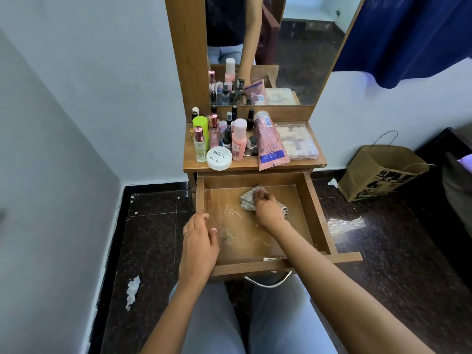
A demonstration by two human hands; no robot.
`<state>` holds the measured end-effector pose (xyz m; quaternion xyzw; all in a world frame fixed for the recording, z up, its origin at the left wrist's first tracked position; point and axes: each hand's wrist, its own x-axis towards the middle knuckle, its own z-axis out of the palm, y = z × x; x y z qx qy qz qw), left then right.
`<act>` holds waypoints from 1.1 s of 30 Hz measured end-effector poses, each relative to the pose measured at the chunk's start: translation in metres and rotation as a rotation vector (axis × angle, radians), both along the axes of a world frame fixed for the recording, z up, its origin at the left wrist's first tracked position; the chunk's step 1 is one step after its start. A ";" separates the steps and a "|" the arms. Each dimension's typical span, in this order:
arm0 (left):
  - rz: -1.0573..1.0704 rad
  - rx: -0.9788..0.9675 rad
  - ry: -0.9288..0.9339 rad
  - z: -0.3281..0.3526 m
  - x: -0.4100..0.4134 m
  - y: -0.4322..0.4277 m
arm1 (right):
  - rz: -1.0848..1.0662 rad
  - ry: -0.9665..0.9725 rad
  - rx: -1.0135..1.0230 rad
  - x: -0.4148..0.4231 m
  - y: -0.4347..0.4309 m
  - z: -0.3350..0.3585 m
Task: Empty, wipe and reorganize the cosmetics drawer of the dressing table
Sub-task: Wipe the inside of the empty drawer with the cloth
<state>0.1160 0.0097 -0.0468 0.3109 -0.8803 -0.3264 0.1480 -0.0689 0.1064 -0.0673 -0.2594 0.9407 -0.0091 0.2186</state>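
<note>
The wooden drawer of the dressing table is pulled out and holds no cosmetics; white smears mark its bottom. My right hand presses a striped grey cloth onto the drawer floor near the back. My left hand rests on the drawer's left front corner, fingers curled over the side wall. The cosmetics stand on the tabletop above: a pink tube, a pink bottle, a white round nail polish remover tub, a green cylinder, several small bottles and a clear plastic box.
A mirror rises behind the tabletop. A brown paper bag stands on the dark floor to the right, with a shiny wrapper near it. Crumpled white tissue lies on the floor at left. A metal handle sticks out over my knees.
</note>
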 end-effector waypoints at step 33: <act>0.086 -0.048 -0.007 -0.002 0.000 0.006 | 0.491 -0.047 -0.174 0.028 -0.056 -0.001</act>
